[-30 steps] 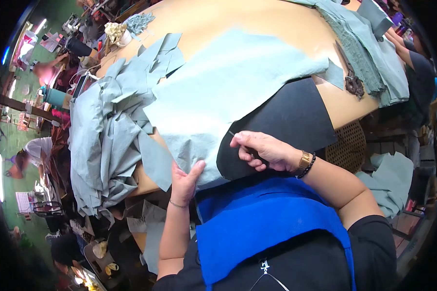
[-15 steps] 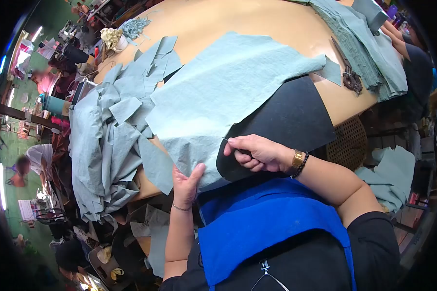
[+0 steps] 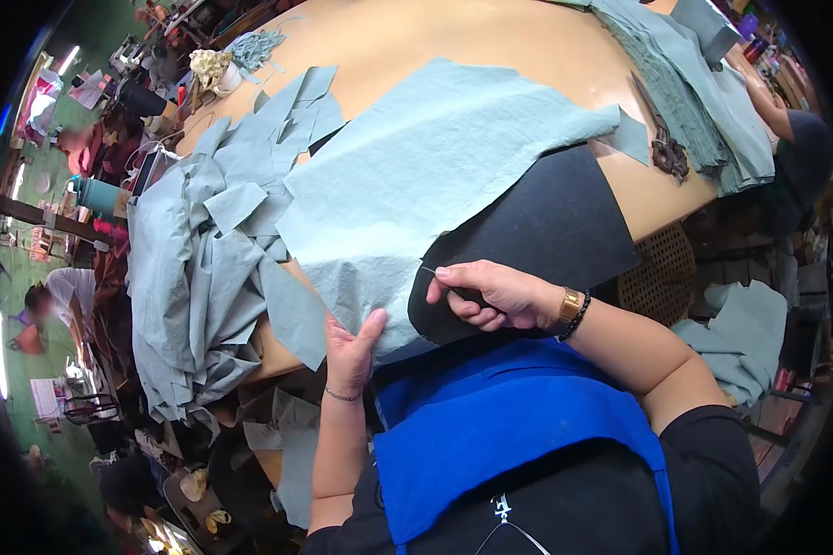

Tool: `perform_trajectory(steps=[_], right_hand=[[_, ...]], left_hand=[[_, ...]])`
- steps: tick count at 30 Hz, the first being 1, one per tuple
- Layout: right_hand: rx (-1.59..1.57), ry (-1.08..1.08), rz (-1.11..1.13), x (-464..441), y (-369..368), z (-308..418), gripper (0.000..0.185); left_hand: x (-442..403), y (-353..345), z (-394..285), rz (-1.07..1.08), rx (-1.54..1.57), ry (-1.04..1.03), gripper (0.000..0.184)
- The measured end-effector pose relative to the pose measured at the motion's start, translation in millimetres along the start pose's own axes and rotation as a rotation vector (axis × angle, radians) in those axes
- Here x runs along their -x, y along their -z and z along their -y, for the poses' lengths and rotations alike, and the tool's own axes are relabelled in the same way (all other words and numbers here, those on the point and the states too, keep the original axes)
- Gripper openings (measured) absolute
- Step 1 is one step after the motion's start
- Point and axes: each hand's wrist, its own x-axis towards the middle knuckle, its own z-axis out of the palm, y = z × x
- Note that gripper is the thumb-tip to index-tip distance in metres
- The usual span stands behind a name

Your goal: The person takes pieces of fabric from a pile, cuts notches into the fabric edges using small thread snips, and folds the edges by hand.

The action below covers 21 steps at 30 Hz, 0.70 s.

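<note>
A large pale green piece of fabric [image 3: 426, 157] lies over a black pattern board [image 3: 546, 231] with a rounded near corner. My left hand [image 3: 350, 356] is closed on the fabric's near edge, thumb on top, and the cloth is creased there. Between the thumb and fingers of my right hand [image 3: 491, 294] is a thin pointed tool [image 3: 428, 269], of which only a short, slim end shows; its kind I cannot tell. That tip points left, at the fabric's edge along the board's curved corner.
Crumpled green fabric pieces [image 3: 190, 268] are heaped at the left of the table [image 3: 370, 42]. Dark-handled scissors [image 3: 668, 153] lie at the right beside stacked green cloth [image 3: 685, 92]. More cloth [image 3: 736, 338] rests lower right. A co-worker's arm [image 3: 764, 102] reaches in at upper right.
Both hands keep their grips, and the tool's tip stays by the fabric's edge. The view has shifted slightly. At upper right the co-worker's arm has moved.
</note>
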Motion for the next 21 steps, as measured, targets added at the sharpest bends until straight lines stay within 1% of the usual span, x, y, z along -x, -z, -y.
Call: perform_trajectory(steps=[2,6,9,12,16,18,20,21], right_hand=[[-0.033,-0.021,-0.009,1,-4,4,0.036],[-0.015,0.032,0.009,-6,-4,0,0.036],[-0.010,0.047,0.025,-1,0,-4,0.036],[-0.074,-0.008,0.024,-2,-3,1,0.039],[-0.015,0.068,0.009,-5,-5,-2,0.034],[0.016,0.077,-0.026,11,-1,1,0.035],[0.104,0.195,-0.159,36,20,13,0.029],[0.411,0.489,-0.497,47,51,21,0.029]], left_hand=[[0,-1,-1,-0.005,-0.006,0.014,0.061],[0,2,2,-0.044,-0.026,0.074,0.062],[1,4,3,-0.056,-0.040,0.051,0.062],[0,2,2,-0.046,-0.010,0.033,0.062],[3,3,3,-0.051,-0.154,-0.015,0.065],[-5,10,-2,-0.114,-0.238,-0.250,0.065],[-22,20,-9,-0.182,-0.306,-0.482,0.066],[-35,27,-35,-0.220,-0.624,-0.614,0.063]])
